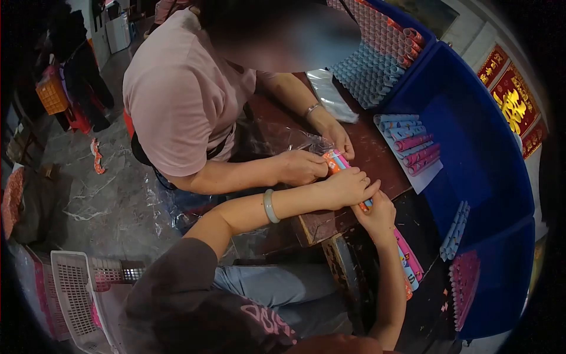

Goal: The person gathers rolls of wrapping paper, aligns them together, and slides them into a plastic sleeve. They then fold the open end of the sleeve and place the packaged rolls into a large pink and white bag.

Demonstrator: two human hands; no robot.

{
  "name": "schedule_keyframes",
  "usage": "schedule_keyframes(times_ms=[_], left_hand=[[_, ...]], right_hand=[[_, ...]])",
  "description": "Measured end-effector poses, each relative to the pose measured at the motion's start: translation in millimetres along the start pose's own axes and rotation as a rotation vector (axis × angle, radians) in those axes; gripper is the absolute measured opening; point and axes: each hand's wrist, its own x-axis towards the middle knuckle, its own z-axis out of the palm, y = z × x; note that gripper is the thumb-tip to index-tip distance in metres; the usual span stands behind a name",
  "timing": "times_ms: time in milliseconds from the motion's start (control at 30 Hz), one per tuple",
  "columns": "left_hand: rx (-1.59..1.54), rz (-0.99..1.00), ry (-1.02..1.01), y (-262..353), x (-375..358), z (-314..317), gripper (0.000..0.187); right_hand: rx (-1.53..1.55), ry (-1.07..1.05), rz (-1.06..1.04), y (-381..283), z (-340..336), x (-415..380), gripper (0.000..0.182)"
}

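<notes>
My left hand [349,187], its arm wearing a pale bangle [270,206], is closed around a bundle of colourful patterned paper tubes [337,161] in orange, pink and blue. Gripping the near end of the same bundle is my right hand [377,213], which touches the left. Opposite me, a co-worker's two hands [303,168] are at the bundle's far end, beside a clear plastic bag [289,137]. More rolled tubes [407,253] in pink, blue and orange lie under my right forearm.
On the dark red table [377,150], blue and pink tubes [413,144] rest on a white sheet. Clear plastic bags [330,94] lie farther back. Blue bins [471,118] line the right side, some with stacked tubes [377,65]. White plastic baskets [71,289] stand at lower left.
</notes>
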Motion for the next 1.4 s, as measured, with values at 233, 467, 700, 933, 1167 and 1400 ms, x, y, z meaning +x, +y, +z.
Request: schedule_keyframes(times_ms=[233,467,700,933,1167,1400], left_hand=[[0.029,0.011,0.039,1,11,-4,0.056],[0.071,-0.026,0.053,11,28,0,0.059],[-0.484,0.115,0.150,28,29,-62,0.055],[-0.361,0.180,-0.154,-49,12,-52,0.040],[-0.431,0.156,-0.666,-42,66,-56,0.061],[-0.247,0.234,-0.593,-11,82,-30,0.071]], right_hand=[[0.056,0.028,0.011,-2,-11,2,0.040],[0.052,0.086,0.001,9,-22,1,0.037],[0.050,0.005,0.066,16,-24,-26,0.039],[0.021,-0.015,0.053,21,-17,-42,0.055],[0.084,0.047,0.127,28,-48,-38,0.055],[0.047,-0.022,0.159,45,-48,-43,0.052]])
